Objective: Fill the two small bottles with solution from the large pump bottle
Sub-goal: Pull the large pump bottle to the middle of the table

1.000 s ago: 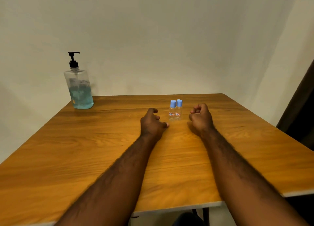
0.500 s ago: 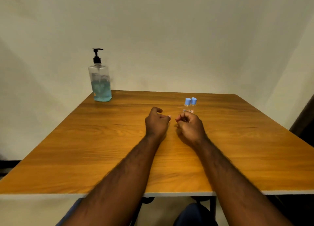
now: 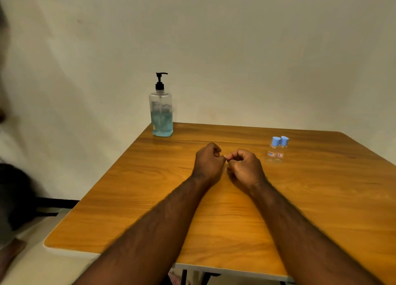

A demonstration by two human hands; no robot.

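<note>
The large clear pump bottle (image 3: 161,113), about half full of blue liquid and topped by a black pump, stands at the table's far left corner. Two small clear bottles with blue caps (image 3: 272,149) (image 3: 282,148) stand side by side to the right, capped and upright. My left hand (image 3: 209,162) and my right hand (image 3: 245,169) rest on the wooden table (image 3: 150,199) in the middle, fingers loosely curled, fingertips nearly touching each other. Neither hand holds anything. The small bottles are just right of my right hand, the pump bottle beyond my left.
A plain wall stands behind the table. Floor and a dark blurred shape (image 3: 15,194) lie at the left, beyond the table's left edge. Table legs show beneath the near edge.
The view has swung left, so the bottles appear further right. My right hand has moved left away from the small bottles and now meets my left hand.
</note>
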